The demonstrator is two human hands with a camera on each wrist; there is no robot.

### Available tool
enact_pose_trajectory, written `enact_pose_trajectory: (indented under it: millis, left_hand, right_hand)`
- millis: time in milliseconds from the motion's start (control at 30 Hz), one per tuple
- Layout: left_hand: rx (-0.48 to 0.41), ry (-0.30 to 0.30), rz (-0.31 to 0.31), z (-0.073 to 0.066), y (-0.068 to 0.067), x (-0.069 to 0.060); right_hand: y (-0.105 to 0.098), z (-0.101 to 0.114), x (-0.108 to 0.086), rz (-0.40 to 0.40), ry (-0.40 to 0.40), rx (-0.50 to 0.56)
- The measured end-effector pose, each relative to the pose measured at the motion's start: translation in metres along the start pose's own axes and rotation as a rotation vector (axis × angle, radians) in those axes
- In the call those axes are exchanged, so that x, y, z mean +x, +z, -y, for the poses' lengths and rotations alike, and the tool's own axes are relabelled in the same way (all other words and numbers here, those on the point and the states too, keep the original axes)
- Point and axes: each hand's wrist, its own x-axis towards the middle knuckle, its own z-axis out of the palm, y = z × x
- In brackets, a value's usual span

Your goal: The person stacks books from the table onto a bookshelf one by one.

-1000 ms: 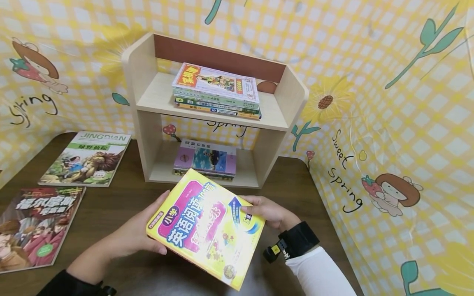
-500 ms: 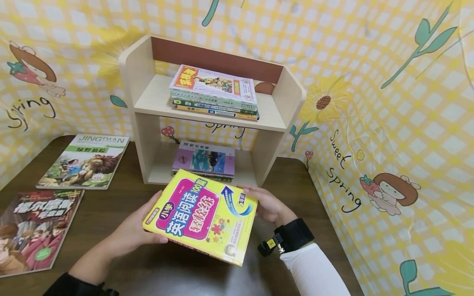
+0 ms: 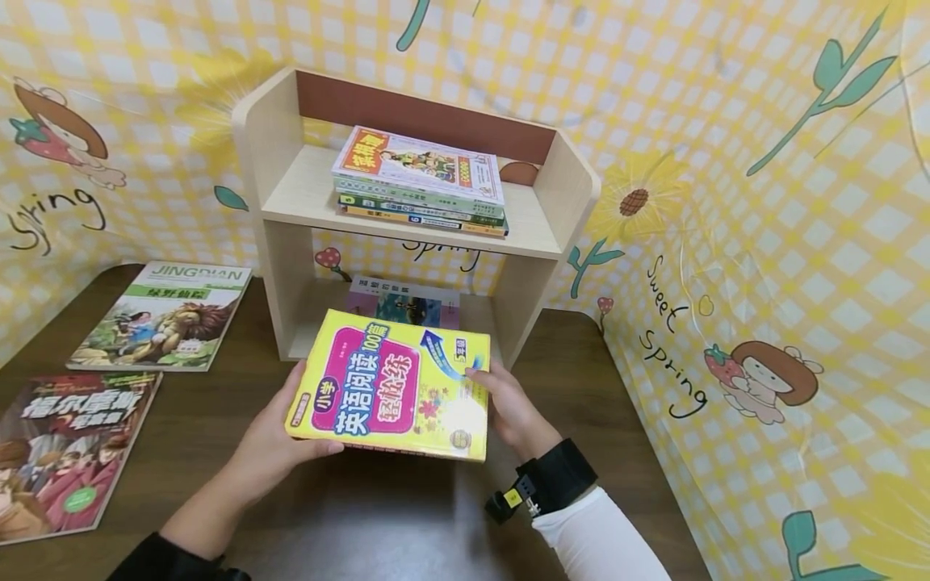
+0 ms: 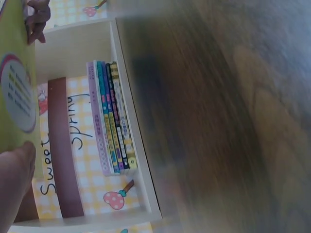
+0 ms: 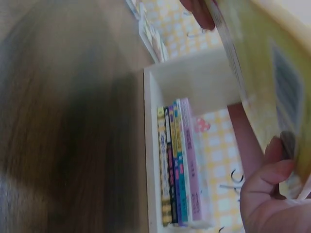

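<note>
A yellow book (image 3: 392,387) with a pink title panel is held up in front of the shelf by both hands. On its left edge my left hand (image 3: 272,440) grips it, thumb along the lower front and the other fingers behind. The right hand (image 3: 516,411) pinches the opposite edge, its thumb on the cover. In the right wrist view that hand (image 5: 269,194) shows curled at the book's (image 5: 262,73) edge. The held book partly covers the purple-topped book stack (image 3: 407,303) on the lower shelf.
A small wooden bookshelf (image 3: 538,214) stands at the back of the dark table (image 3: 581,387). Its upper shelf bears a stack of books (image 3: 421,177). Two more books, one green-and-white (image 3: 167,315) and one reddish (image 3: 73,452), lie at the left. A patterned cloth hangs behind and to the right.
The yellow book has turned from a slant to nearly level and risen slightly toward the lower shelf. Both hands still hold it, and the right hand has shifted left.
</note>
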Motion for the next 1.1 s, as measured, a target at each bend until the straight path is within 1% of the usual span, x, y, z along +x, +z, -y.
enact_pose_trajectory:
  millis: [33,133,200,267,367,467,600,700,833,933,1100]
  left_hand:
    - [-0.011,0.001,-0.010,0.000,0.001,0.000]
    - [-0.003,0.017,-0.060,0.000,0.004,0.002]
    - [0.000,0.028,-0.086,0.000,0.005,0.004]
    - [0.007,0.032,-0.102,0.000,0.005,0.005]
    - [0.008,0.041,-0.108,0.000,0.006,0.007]
    - [0.028,0.058,-0.122,-0.001,0.007,0.008]
    - [0.058,0.061,-0.139,-0.001,0.007,0.010]
    - [0.065,0.046,-0.139,0.000,0.006,0.012]
    - [0.065,0.019,-0.122,0.002,0.004,0.015]
    - [0.053,0.004,-0.104,0.005,0.004,0.020]
    - [-0.010,-0.012,-0.067,0.015,0.004,0.030]
  right_hand:
    - [0.003,0.000,-0.001,0.001,-0.008,-0.008]
    - [0.010,-0.002,-0.004,0.000,-0.026,-0.033]
    - [0.013,-0.003,-0.007,-0.012,-0.034,-0.069]
    - [0.015,-0.005,-0.008,-0.028,-0.041,-0.091]
    - [0.016,-0.010,-0.010,-0.040,-0.065,-0.125]
    - [0.015,-0.014,-0.012,-0.024,-0.100,-0.124]
    - [0.014,-0.018,-0.013,0.032,-0.146,-0.123]
    - [0.013,-0.020,-0.012,0.100,-0.188,-0.144]
    - [0.010,-0.026,-0.007,0.182,-0.248,-0.156]
    - [0.008,-0.031,-0.002,0.202,-0.284,-0.153]
    - [0.005,-0.037,0.008,0.210,-0.318,-0.148]
